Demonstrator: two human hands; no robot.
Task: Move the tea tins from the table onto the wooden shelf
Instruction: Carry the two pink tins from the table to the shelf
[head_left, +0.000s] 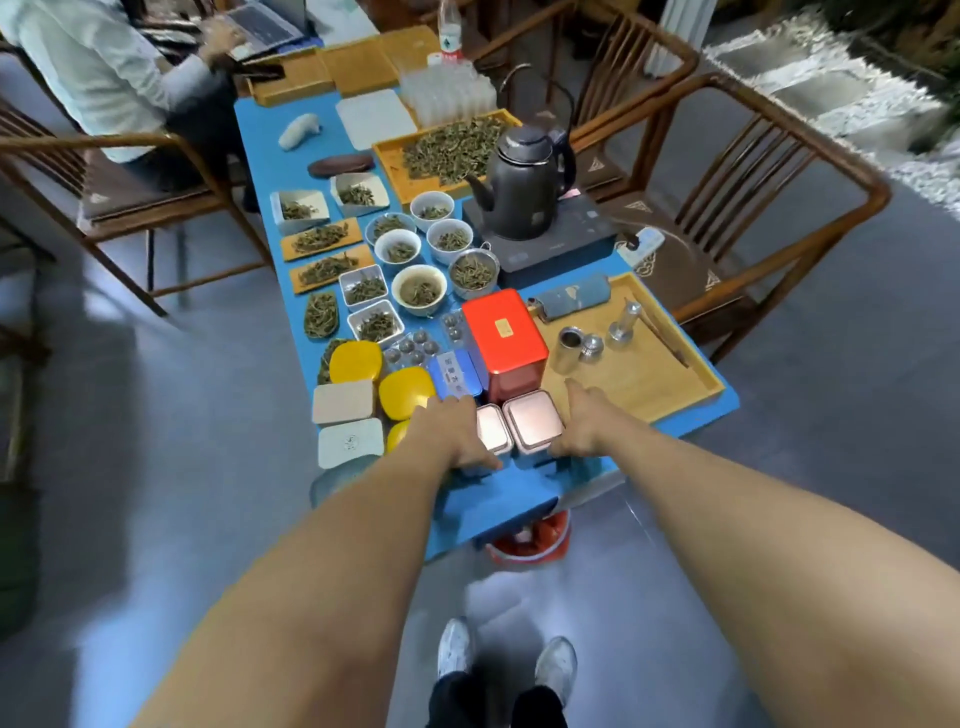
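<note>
Two rose-pink tea tins stand side by side at the near end of the blue table (519, 499): a smaller one (492, 429) and a larger one (535, 419). My left hand (449, 434) wraps the left side of the smaller tin, thumb along its front. The larger tin has my right hand (584, 423) clasped on its right side. Behind them are a tall red tin (506, 338) and a blue tin (457, 376). To the left lie two yellow tins (356, 361) (405, 392), a beige tin (343, 402) and a white tin (350, 441). No wooden shelf is in view.
A wooden tray (649, 384) with metal canisters lies right of the tins. Further back are several bowls of tea leaves (418, 291) and a black kettle (519, 182) on a hot plate. Wooden chairs flank the table; a person sits at the far left. A red bin (530, 543) stands underneath.
</note>
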